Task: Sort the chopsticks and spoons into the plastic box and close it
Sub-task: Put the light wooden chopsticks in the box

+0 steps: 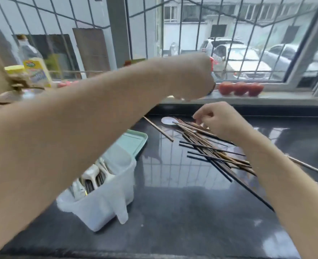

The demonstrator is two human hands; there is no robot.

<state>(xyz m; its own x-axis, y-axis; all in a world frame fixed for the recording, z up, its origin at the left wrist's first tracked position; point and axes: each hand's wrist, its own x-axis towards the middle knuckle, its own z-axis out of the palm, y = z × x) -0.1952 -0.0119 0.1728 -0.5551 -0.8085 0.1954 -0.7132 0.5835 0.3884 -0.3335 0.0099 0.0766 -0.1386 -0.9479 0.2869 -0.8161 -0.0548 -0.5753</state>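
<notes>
Black countertop carries one plastic box; right of it, right hand pinches piled chopsticks. Left hand curled; contents unclear. Three tomatoes beyond.

The oil bottle bears a yellow label, its print too blurred to read.

Glossy dark counter, seemingly wooden chopsticks

Dark glossy counter bears plastic box, green lid, scattered chopsticks.
</notes>
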